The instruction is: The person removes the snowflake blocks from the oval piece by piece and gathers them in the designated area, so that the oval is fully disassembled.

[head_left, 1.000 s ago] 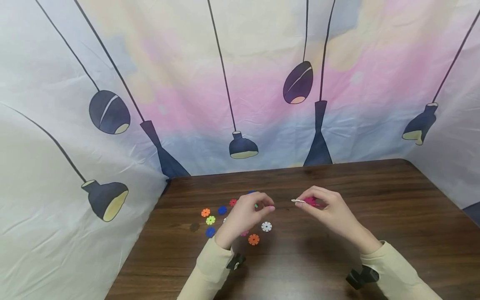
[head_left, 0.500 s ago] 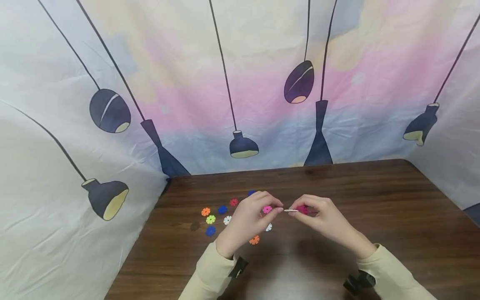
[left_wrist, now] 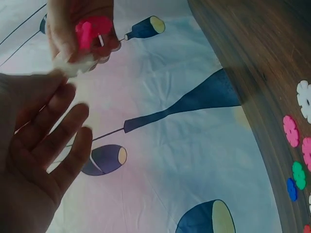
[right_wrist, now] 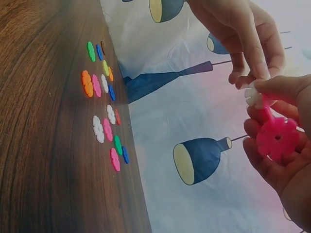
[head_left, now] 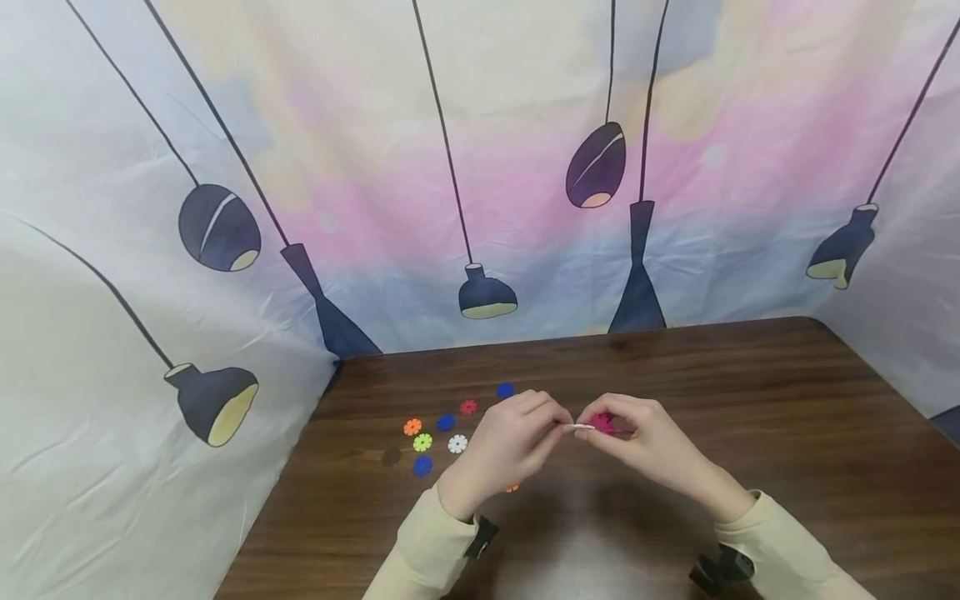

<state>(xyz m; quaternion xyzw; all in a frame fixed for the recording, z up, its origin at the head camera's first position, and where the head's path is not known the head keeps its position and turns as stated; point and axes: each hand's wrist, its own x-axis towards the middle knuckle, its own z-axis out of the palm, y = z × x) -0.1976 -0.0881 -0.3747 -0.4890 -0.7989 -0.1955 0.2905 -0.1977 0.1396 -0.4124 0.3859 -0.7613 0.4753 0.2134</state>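
Note:
Above the table, my left hand (head_left: 513, 446) and right hand (head_left: 648, 429) meet at a white snowflake disc (head_left: 582, 427), a notched plastic building piece seen edge-on. The thumb and forefinger of my left hand pinch its near edge; the other fingers spread loosely in the left wrist view. My right hand pinches the opposite side. Bright pink snowflake discs (right_wrist: 278, 138) hang beneath that grip, against the right fingers, and seem joined to the white one. The fingertips partly cover the white disc (right_wrist: 252, 95).
Loose snowflake discs in several colours lie on the brown wooden table (head_left: 750, 400), left of and behind my left hand, among them a blue disc (head_left: 422, 465), a yellow-green disc (head_left: 422, 442) and a white disc (head_left: 457, 443). A printed curtain (head_left: 525, 167) hangs behind the table.
My left hand has moved right from over the loose discs and now touches the white disc. My right hand has shifted slightly left and down with its pieces.

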